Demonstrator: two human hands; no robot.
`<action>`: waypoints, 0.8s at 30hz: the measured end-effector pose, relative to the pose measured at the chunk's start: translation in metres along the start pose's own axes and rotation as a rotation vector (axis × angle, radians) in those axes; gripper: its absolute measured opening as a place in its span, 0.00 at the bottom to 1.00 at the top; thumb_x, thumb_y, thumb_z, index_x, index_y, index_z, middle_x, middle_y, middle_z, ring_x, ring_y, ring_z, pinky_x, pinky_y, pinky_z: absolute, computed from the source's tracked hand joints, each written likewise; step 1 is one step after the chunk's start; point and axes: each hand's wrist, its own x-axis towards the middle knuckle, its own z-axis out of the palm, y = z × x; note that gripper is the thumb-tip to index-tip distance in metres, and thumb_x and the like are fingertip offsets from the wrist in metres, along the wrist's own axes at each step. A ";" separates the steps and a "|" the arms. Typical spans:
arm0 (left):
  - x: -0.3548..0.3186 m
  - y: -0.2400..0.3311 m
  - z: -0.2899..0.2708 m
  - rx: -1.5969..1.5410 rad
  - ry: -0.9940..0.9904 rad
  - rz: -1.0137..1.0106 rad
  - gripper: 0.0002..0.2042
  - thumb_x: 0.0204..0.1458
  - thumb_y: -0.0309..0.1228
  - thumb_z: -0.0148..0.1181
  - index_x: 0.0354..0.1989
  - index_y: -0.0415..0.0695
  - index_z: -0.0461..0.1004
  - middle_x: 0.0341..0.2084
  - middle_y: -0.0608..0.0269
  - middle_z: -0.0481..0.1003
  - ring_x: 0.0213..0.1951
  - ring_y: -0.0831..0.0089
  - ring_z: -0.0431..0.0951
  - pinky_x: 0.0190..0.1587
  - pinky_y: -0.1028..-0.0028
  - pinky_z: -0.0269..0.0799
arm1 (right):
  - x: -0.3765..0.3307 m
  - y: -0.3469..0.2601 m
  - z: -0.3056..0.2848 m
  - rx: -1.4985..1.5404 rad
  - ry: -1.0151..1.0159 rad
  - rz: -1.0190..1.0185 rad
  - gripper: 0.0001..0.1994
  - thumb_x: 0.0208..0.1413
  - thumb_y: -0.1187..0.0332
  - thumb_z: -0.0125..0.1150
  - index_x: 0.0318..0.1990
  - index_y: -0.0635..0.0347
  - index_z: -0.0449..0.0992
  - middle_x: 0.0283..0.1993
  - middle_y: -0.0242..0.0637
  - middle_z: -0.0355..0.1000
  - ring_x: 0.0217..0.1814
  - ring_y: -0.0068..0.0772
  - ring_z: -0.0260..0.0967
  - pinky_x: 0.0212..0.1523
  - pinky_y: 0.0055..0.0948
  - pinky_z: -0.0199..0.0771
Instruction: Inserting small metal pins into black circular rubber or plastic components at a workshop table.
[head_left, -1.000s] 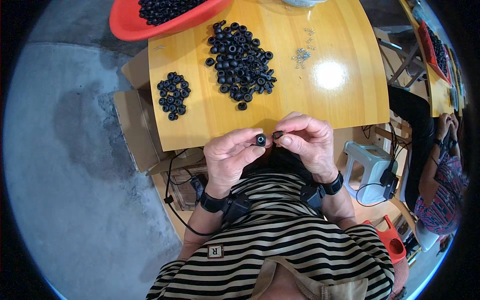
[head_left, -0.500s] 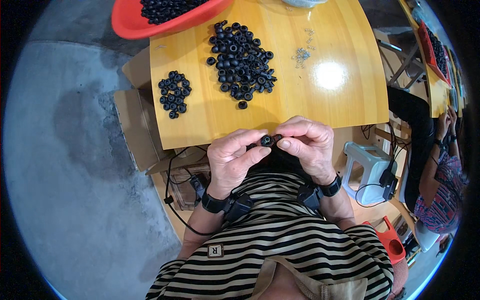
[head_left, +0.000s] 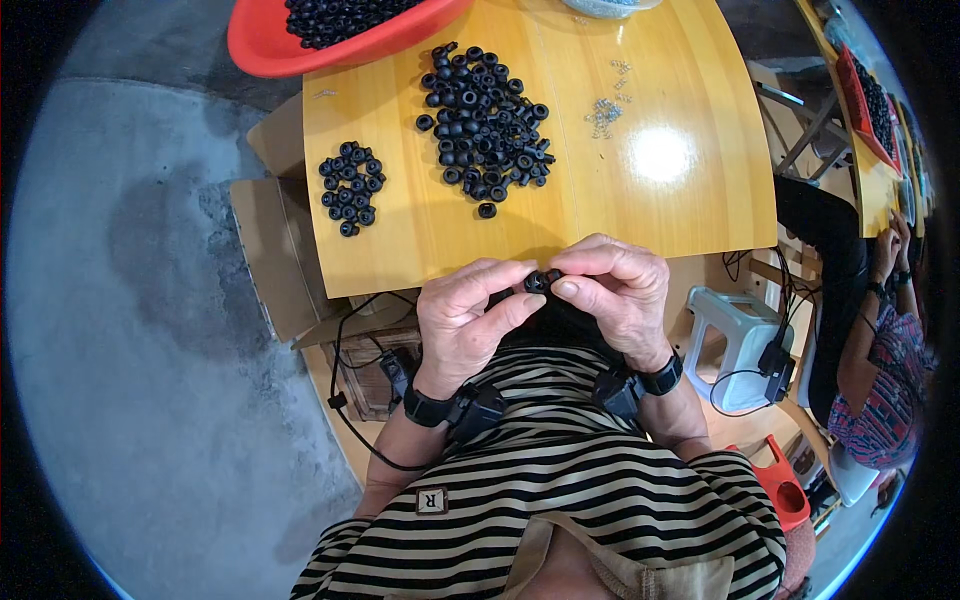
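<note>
Both hands meet just off the table's near edge, over my lap. Thumb and fingers of my left hand (head_left: 470,315) pinch a small round black part (head_left: 537,283) with a hollow in its face. From the other side my right hand (head_left: 618,295) pinches a smaller black piece (head_left: 555,275) that touches the round one; whether the two are joined I cannot tell. On the table beyond lies a large heap of similar black parts (head_left: 487,125). A smaller group of black parts (head_left: 350,187) sits to its left.
A red basin (head_left: 350,52) of black parts stands at the far left of the wooden table (head_left: 680,215). Small shiny metal pieces (head_left: 604,115) lie right of the heap. An open cardboard box (head_left: 272,250) is at left, a pale stool (head_left: 735,340) at right. Another person (head_left: 880,380) sits farther right.
The round black part has tilted slightly between my fingers, its face turning. My hands have barely shifted; the piles look the same.
</note>
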 end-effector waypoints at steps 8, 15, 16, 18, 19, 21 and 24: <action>0.009 0.024 0.001 0.358 -0.023 0.042 0.15 0.41 0.17 0.70 0.41 0.37 0.80 0.31 0.57 0.80 0.32 0.72 0.80 0.35 0.77 0.75 | 0.003 0.005 -0.005 -0.194 -0.051 -0.149 0.09 0.48 0.76 0.70 0.38 0.63 0.81 0.35 0.40 0.79 0.35 0.29 0.77 0.37 0.24 0.76; 0.009 0.029 0.003 0.432 -0.040 0.050 0.16 0.42 0.17 0.70 0.42 0.38 0.79 0.30 0.57 0.79 0.31 0.71 0.80 0.35 0.76 0.75 | 0.004 0.006 -0.004 -0.215 -0.054 -0.227 0.09 0.47 0.75 0.72 0.37 0.64 0.81 0.34 0.41 0.78 0.34 0.29 0.74 0.35 0.24 0.72; 0.009 0.029 0.003 0.433 -0.042 0.058 0.16 0.42 0.17 0.70 0.42 0.38 0.79 0.30 0.57 0.79 0.31 0.71 0.80 0.35 0.76 0.75 | 0.004 0.006 -0.004 -0.216 -0.057 -0.241 0.09 0.47 0.75 0.72 0.37 0.64 0.81 0.34 0.41 0.78 0.34 0.29 0.74 0.35 0.24 0.72; 0.009 0.028 0.003 0.428 -0.039 0.064 0.16 0.42 0.17 0.70 0.42 0.38 0.79 0.30 0.57 0.79 0.31 0.70 0.79 0.35 0.76 0.75 | 0.004 0.008 -0.004 -0.218 -0.063 -0.267 0.09 0.46 0.75 0.72 0.37 0.64 0.81 0.35 0.41 0.77 0.34 0.29 0.74 0.34 0.24 0.72; 0.009 0.028 0.003 0.424 -0.036 0.062 0.16 0.42 0.17 0.70 0.42 0.38 0.79 0.30 0.57 0.79 0.31 0.70 0.79 0.35 0.76 0.75 | 0.004 0.008 -0.005 -0.225 -0.065 -0.270 0.09 0.46 0.75 0.72 0.37 0.64 0.81 0.35 0.40 0.77 0.34 0.29 0.74 0.34 0.24 0.72; 0.009 0.028 0.003 0.427 -0.029 0.062 0.16 0.42 0.18 0.70 0.42 0.38 0.79 0.30 0.57 0.79 0.32 0.70 0.79 0.35 0.76 0.75 | 0.005 0.008 -0.005 -0.238 -0.069 -0.275 0.09 0.47 0.75 0.72 0.37 0.64 0.81 0.35 0.40 0.77 0.34 0.29 0.73 0.34 0.24 0.71; 0.010 0.030 0.003 0.431 -0.017 0.064 0.16 0.42 0.18 0.70 0.42 0.38 0.79 0.31 0.57 0.79 0.32 0.70 0.79 0.36 0.76 0.75 | 0.006 0.003 -0.006 -0.235 -0.100 -0.210 0.09 0.47 0.76 0.70 0.38 0.62 0.81 0.35 0.38 0.78 0.37 0.31 0.76 0.37 0.26 0.75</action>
